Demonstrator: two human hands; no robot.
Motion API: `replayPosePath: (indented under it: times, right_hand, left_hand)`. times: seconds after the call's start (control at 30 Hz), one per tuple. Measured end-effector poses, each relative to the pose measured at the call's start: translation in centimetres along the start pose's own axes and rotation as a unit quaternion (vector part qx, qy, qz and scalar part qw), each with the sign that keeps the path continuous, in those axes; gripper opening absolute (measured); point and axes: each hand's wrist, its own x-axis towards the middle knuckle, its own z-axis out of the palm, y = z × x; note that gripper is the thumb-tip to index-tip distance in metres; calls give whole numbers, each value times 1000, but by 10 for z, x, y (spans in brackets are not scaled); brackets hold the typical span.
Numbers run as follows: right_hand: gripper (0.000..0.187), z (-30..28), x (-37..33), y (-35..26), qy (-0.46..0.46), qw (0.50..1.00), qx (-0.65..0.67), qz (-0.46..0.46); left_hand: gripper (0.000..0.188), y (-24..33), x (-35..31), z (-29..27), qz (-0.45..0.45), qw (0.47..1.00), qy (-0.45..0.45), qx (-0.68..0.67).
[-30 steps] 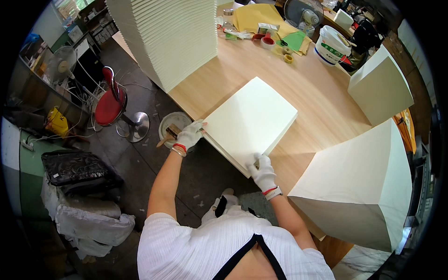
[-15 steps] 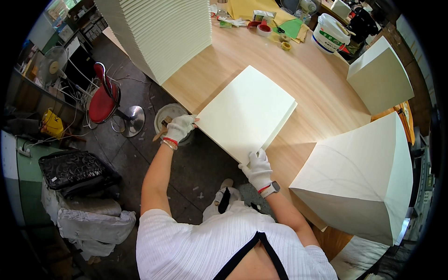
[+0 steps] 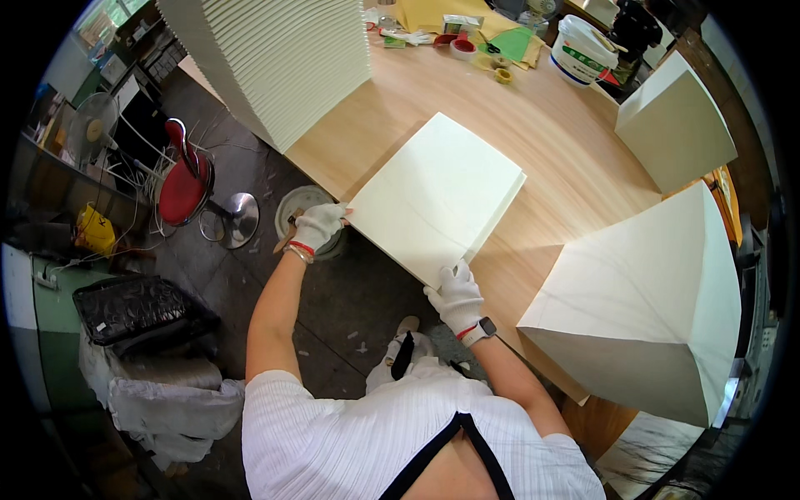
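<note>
A flat stack of cream paper sheets lies on the wooden table, its near part hanging over the table's edge. My left hand, in a white glove, grips the stack's left corner. My right hand, also gloved and with a watch on the wrist, holds the stack's near corner.
A tall pile of cream sheets stands at the table's far left. A large cream stack sits at the right and a smaller one beyond it. A white bucket, tape and tools lie at the back. A red stool stands on the floor.
The flat stack and both hands have shifted a little toward me and to the left along the table's edge; my grip on its two corners is unchanged.
</note>
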Motion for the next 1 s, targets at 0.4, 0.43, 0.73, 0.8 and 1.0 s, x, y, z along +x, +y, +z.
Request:
replayPosePath:
  times: [0.4,0.43,0.73,0.8,1.0]
  right_hand:
    - [8,-325,-185,55,319,932,123,-121]
    - [13,-343,-219,74,465,869,129,-106]
    - [28,-420,-323,233,551,786,-176,218]
    - [22,-422,-351,237,468,812,-284,204]
    - [19,-454,-328,196,475,791,-360,137]
  left_hand:
    - [38,274,-83,69,360,832,115,406]
    - [38,310,-86,98,427,829,78,352]
    - [33,523,-225,316,817,502,-194,206]
    - [34,542,-257,364,825,446,-259,231]
    - [23,557,-306,469,715,469,-370,363]
